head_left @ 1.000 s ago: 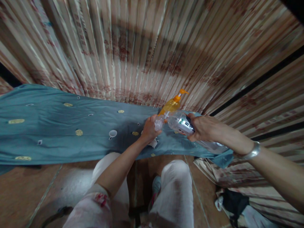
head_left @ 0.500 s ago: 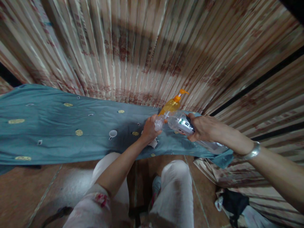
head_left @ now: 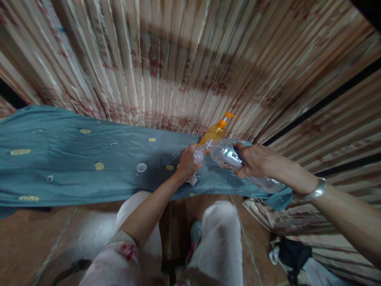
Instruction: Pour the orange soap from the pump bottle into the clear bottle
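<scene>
My right hand [head_left: 253, 161] is wrapped round a large clear plastic bottle [head_left: 223, 153] with a silvery label, tilted so that its neck points left. My left hand [head_left: 187, 162] is closed on a small clear container [head_left: 199, 154], whose exact shape is hard to make out. The bottle's neck end meets or nearly meets this container. Just behind them stands a pump bottle [head_left: 214, 133] of yellow liquid with an orange pump head. A whitish scrap [head_left: 192, 180] lies beneath my left hand on the cloth.
A teal patterned cloth [head_left: 71, 159] covers the long, narrow surface. Pleated curtains [head_left: 166, 71] hang behind it and at the right. Dark bars cross the right side. A black item [head_left: 294, 254] lies at the lower right.
</scene>
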Motion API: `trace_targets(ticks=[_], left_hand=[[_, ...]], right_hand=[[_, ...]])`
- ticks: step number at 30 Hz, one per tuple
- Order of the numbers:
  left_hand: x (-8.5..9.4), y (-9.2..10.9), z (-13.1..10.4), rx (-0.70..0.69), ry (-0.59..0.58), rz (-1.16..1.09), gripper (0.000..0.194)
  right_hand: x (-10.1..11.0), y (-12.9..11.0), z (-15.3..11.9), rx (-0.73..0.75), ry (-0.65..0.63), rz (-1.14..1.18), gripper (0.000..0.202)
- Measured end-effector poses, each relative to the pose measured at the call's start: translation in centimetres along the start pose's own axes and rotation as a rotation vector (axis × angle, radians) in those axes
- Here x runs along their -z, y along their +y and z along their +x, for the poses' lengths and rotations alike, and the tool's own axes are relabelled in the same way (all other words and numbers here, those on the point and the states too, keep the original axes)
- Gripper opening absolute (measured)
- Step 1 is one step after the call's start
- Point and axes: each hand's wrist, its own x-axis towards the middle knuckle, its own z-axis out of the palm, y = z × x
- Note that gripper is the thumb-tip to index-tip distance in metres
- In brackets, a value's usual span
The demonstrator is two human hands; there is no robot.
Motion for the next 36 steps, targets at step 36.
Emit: trace_targets(ticks=[36], left_hand=[[0.22, 0.21, 0.02, 0.018, -0.024, -0.001, 0.075]], right_hand=[[0.23, -0.13, -0.12, 0.006, -0.011, -0.014, 0.056]])
